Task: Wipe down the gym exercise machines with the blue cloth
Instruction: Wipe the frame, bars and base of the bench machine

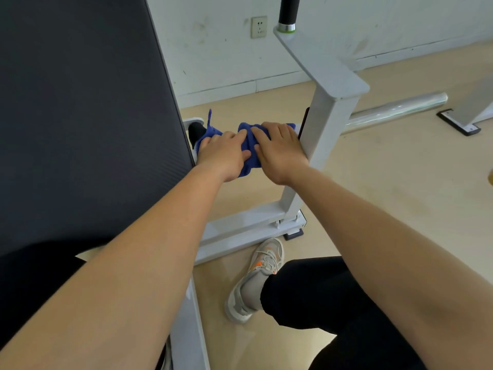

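Over beige floor, left hand and right hand clamp fingers on blue cloth.

Pretty tight here tbh. Walled off on the left by the big black pad, on the right by the grey upright post, with left hand and right hand squeezed side by side into the gap between, on the blue cloth. Hemmed in up top by a slanted grey arm off the post. Blocked lower down by the base rail and a sneaker. Loads of room over bare floor right of the post.
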